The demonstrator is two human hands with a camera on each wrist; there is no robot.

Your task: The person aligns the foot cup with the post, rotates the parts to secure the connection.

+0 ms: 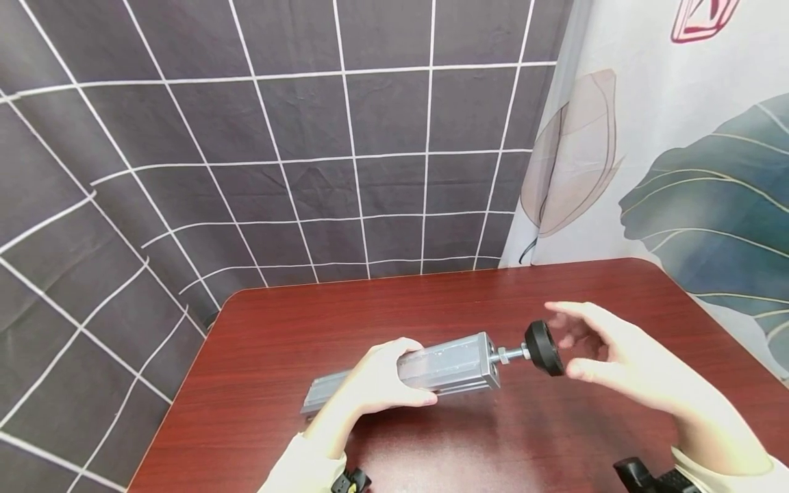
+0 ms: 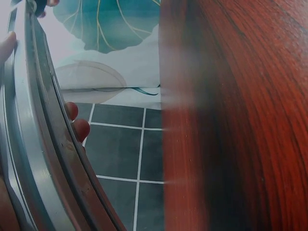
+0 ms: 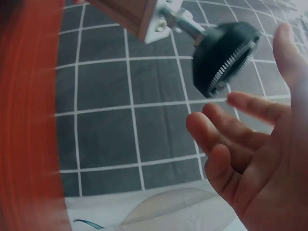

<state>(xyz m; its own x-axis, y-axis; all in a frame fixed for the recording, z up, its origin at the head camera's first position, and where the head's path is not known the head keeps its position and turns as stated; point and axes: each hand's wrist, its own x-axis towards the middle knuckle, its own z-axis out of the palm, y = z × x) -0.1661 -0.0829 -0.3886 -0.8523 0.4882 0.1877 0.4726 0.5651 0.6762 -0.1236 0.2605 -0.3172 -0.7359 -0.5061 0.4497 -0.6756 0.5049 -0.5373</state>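
My left hand [image 1: 383,383] grips a silver aluminium profile bar [image 1: 446,364] around its middle, thumb along the near side. From the bar's right end sticks a threaded bolt with a nut [image 1: 507,355], which carries a round black levelling foot [image 1: 542,348]. In the left wrist view the grooved bar [image 2: 41,130] fills the left side, with fingertips [image 2: 82,130] showing past its edge. My right hand [image 1: 616,363] is beside the foot, fingers spread and loosely bent, holding nothing. The right wrist view shows the foot's ridged underside [image 3: 231,67] facing the palm, with a gap between.
The bar is held over a red-brown wooden table [image 1: 277,322] with rounded back corners. Behind it hangs a dark grey curtain [image 1: 394,185] with white grid lines. A white curtain with leaf prints [image 1: 727,205] hangs to the right.
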